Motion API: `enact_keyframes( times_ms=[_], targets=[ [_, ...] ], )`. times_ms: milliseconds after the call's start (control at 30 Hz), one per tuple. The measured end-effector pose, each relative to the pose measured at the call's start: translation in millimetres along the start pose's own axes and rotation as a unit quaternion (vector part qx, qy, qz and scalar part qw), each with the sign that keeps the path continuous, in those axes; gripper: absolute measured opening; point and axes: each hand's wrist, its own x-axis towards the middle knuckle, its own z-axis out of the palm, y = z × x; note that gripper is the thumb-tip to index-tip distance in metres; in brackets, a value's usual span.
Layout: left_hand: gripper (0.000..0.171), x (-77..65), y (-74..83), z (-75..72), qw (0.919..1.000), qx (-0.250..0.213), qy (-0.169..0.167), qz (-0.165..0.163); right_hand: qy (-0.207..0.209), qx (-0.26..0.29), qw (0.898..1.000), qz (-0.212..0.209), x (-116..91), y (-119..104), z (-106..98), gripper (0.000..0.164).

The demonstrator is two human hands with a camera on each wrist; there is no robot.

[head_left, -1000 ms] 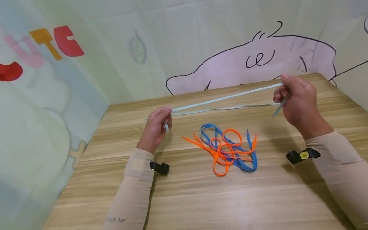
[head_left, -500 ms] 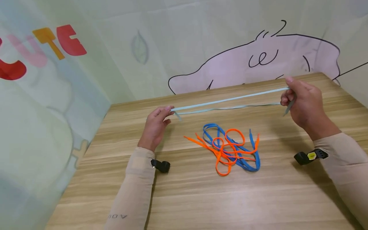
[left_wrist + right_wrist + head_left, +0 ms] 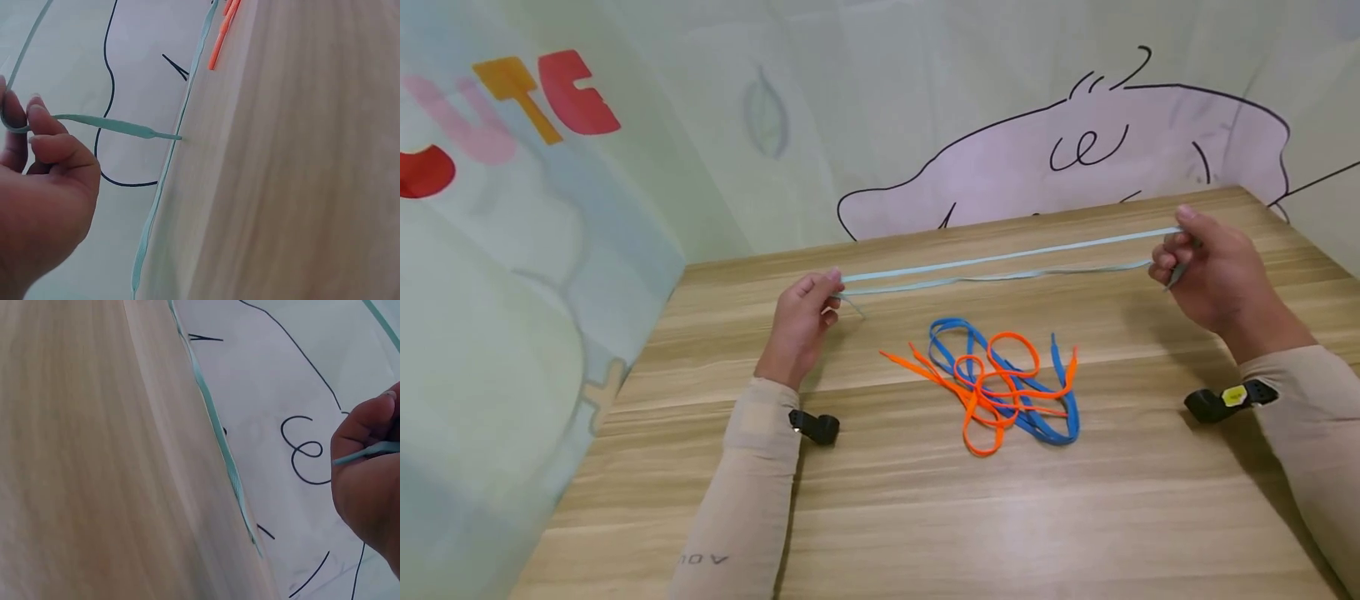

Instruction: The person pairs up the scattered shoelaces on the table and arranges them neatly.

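A pale turquoise shoelace [image 3: 1000,255] stretches nearly straight between the two hands above the far part of the table. My left hand [image 3: 801,321] pinches it between thumb and fingers, and a short tipped end [image 3: 115,126] hangs off in the left wrist view. At the other side my right hand [image 3: 1221,267] grips the lace with curled fingers; its loose end [image 3: 378,449] pokes out beneath the thumb. A second turquoise shoelace [image 3: 917,287] lies along the table behind the hands. Nearer, an orange shoelace [image 3: 965,421] tangles over a blue shoelace [image 3: 1072,412].
The wooden table [image 3: 880,517] backs onto a printed cloth [image 3: 715,150] with cartoon drawings and letters. Black wrist cameras are strapped over both sleeves [image 3: 756,467].
My right hand has moved to the right with its end of the turquoise shoelace. At my left hand, the short end that curled below the fingers now hangs out to the right.
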Motion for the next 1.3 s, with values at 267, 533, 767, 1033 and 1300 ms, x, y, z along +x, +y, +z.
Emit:
enact_keyframes(
  times_ms=[267,533,767,1033,1300],
  targets=[
    [0.032,-1.9,3.3,-6.9,0.9999,0.012,-0.007,-0.007,-0.036,0.041,0.998,0.031,0.1,-2.9,-11.2,0.047],
    [0.036,-4.1,4.5,-13.2,0.9992,0.028,-0.021,-0.022,-0.057,0.124,0.988,0.067,-0.3,-5.0,-19.5,0.054],
    [0.038,-3.7,6.1,-18.1,0.9985,0.026,-0.022,-0.043,-0.033,0.151,0.986,0.062,-1.3,-11.1,-26.6,0.053],
    [0.030,-1.6,4.7,-24.3,0.9989,0.008,-0.021,-0.041,0.014,0.123,0.991,0.045,0.2,-15.5,-32.9,0.044],
    [0.030,-0.8,4.0,-27.2,0.9982,0.019,-0.009,-0.057,0.039,0.126,0.990,0.054,0.6,-15.0,-34.6,0.037]
  ],
)
